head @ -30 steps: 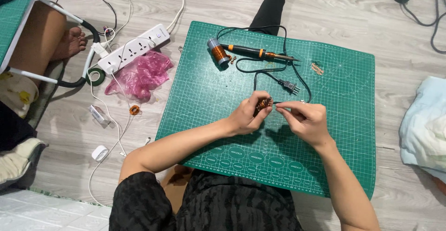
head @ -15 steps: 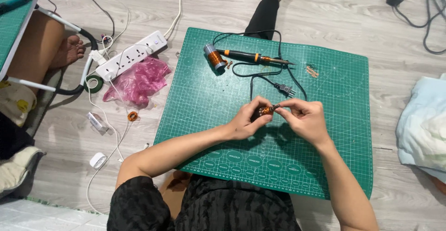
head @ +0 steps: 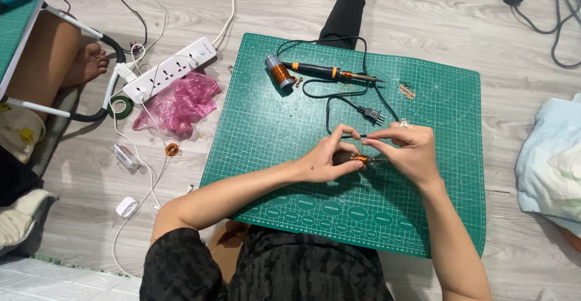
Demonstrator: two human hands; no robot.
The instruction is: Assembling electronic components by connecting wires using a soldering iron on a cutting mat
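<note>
A small copper-wound coil (head: 359, 157) is hovering just above the green cutting mat (head: 266, 131); the left hand (head: 330, 159) is pinching its body while the right hand (head: 407, 150) is pinching fine wire. Keeping that wire taut looks wise.

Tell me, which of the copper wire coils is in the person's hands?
The small coil pinched between left hand and right hand. The spool lies beside the soldering iron; a tiny loop lies off the mat.

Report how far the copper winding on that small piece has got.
Done: a band of copper wire already wraps the small dark piece. In hand: the left hand grips it while the right hand pinches near its tip. Left: cannot tell; the copper wire spool and the black-and-orange soldering iron lie untouched on the green cutting mat.
</note>
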